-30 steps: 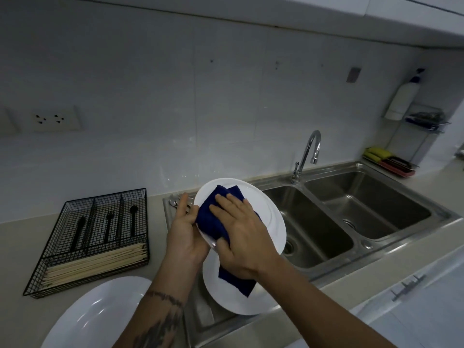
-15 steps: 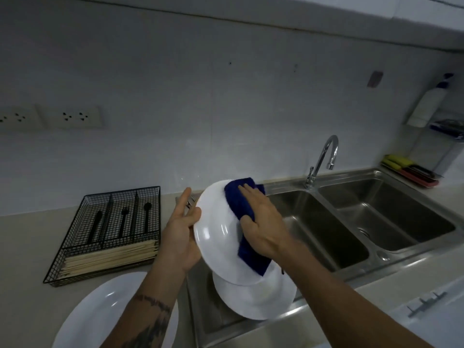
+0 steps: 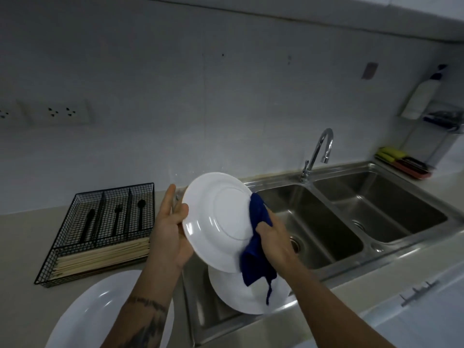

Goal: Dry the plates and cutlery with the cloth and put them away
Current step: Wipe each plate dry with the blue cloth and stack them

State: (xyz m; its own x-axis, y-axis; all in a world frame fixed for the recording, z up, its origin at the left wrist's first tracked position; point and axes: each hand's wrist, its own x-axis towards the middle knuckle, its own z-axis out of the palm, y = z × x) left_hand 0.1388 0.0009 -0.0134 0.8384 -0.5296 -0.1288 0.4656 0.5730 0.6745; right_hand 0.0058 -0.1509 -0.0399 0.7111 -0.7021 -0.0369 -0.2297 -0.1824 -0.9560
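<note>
The plate (image 3: 216, 219), gripped by the left hand (image 3: 170, 234), is now flipped underside-up; the right hand (image 3: 273, 239) clutches the cloth (image 3: 256, 247) at its rim, so back drying begins.

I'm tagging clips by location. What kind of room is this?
Most likely a home kitchen: a double steel sink with a tap, a wire cutlery tray on the counter, and tiled wall.

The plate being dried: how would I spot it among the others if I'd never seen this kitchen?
Start at the steel double sink under the curved tap. Just left of it, both hands hold a white plate up on edge. Unlike the plate on the drainboard and the plate on the counter, it is lifted, shows its ringed underside, and has the blue cloth on its right rim.
</note>
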